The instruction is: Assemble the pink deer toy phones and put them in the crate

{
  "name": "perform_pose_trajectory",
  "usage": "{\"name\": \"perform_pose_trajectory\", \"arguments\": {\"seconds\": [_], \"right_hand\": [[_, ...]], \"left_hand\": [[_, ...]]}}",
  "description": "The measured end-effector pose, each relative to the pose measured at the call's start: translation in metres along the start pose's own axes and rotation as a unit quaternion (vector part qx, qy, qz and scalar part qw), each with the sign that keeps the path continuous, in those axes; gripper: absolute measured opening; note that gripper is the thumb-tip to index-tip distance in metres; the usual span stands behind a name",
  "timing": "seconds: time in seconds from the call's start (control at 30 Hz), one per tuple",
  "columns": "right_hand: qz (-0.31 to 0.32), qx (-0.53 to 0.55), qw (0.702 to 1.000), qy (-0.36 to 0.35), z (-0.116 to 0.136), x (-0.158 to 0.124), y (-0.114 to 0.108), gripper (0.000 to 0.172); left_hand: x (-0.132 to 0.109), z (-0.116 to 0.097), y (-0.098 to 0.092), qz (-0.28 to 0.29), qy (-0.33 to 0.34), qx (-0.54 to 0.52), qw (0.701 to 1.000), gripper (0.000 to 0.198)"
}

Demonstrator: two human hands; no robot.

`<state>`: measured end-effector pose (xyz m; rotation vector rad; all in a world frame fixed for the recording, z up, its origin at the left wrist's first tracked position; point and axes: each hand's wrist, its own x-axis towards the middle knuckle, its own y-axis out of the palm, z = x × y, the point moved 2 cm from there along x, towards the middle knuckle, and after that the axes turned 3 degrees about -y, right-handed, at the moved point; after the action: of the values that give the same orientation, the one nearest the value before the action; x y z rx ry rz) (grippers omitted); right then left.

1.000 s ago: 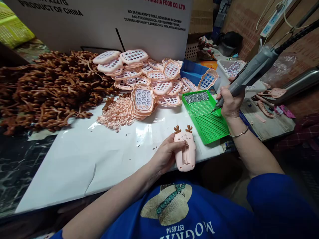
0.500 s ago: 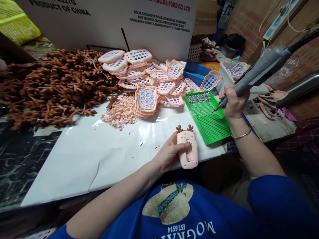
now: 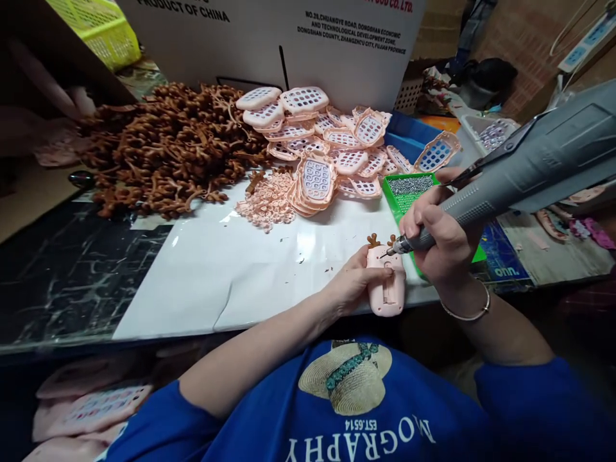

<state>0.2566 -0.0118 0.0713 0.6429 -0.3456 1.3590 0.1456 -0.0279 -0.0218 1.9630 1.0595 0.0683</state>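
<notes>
My left hand [image 3: 353, 282] grips a pink toy case [image 3: 386, 289] with brown antlers [image 3: 373, 240], its back facing up and the thumb across its middle. In my right hand [image 3: 440, 240] is a grey electric screwdriver [image 3: 500, 192], fingers wrapped round its lower body. The bit points down at the upper part of the case, near a small hole; whether it touches cannot be made out. Beside and partly behind my right hand lies a green tray [image 3: 397, 202] holding small metal screws [image 3: 410, 185].
Brown antler parts [image 3: 178, 147] are heaped at the left, by small pink pieces [image 3: 267, 202] and stacked pink keypad shells [image 3: 316, 179]. A printed box [image 3: 337, 64] stands behind, a blue bin [image 3: 409, 144] at the right. Another person's hand [image 3: 58, 90] shows at far left.
My right hand has brought the screwdriver from over the green tray left to the top of the pink case. The view has shifted left, showing more pink shells below the table.
</notes>
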Motion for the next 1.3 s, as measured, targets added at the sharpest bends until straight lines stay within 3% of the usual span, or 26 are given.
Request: {"name": "perform_pose_trajectory", "arguments": {"seconds": [0.17, 0.37, 0.53, 0.77, 0.83, 0.9, 0.97, 1.1, 1.2, 1.3], "right_hand": [[0.006, 0.006, 1.0, 0.001, -0.01, 0.0, -0.002, 0.02], [0.035, 0.009, 0.998, 0.043, -0.022, -0.012, -0.002, 0.031], [0.06, -0.046, 0.996, 0.042, -0.033, -0.021, -0.006, 0.027], [0.062, 0.042, 0.995, 0.059, -0.017, -0.006, -0.008, 0.033], [0.041, 0.016, 0.999, 0.012, -0.01, 0.009, -0.023, 0.036], [-0.022, -0.057, 0.997, -0.05, -0.011, 0.028, -0.049, 0.038], [-0.089, -0.139, 0.982, -0.092, -0.019, 0.048, -0.08, 0.037], [-0.168, -0.216, 0.958, -0.09, -0.047, 0.073, -0.129, 0.038], [-0.18, -0.239, 0.949, -0.099, -0.06, 0.077, -0.144, 0.037], [-0.174, -0.24, 0.95, -0.097, -0.065, 0.075, -0.147, 0.036]], "left_hand": [[0.001, 0.001, 0.0, 0.001, 0.0, -0.001, 1.0, 0.049], [0.0, 0.002, -0.001, -0.005, -0.002, 0.005, 1.0, 0.046], [0.0, 0.002, -0.002, -0.002, 0.0, 0.017, 1.0, 0.052], [0.0, 0.002, -0.003, -0.009, -0.01, 0.036, 0.999, 0.045], [-0.008, 0.0, -0.005, -0.025, -0.033, 0.051, 0.998, 0.042], [-0.02, 0.0, -0.007, -0.026, -0.069, 0.072, 0.995, 0.041], [-0.033, 0.002, -0.009, 0.005, -0.114, 0.08, 0.99, 0.04], [-0.053, 0.016, -0.009, 0.094, -0.225, 0.03, 0.969, 0.049], [-0.057, 0.024, -0.009, 0.125, -0.285, 0.008, 0.95, 0.052], [-0.052, 0.023, -0.008, 0.124, -0.261, -0.002, 0.957, 0.047]]}}
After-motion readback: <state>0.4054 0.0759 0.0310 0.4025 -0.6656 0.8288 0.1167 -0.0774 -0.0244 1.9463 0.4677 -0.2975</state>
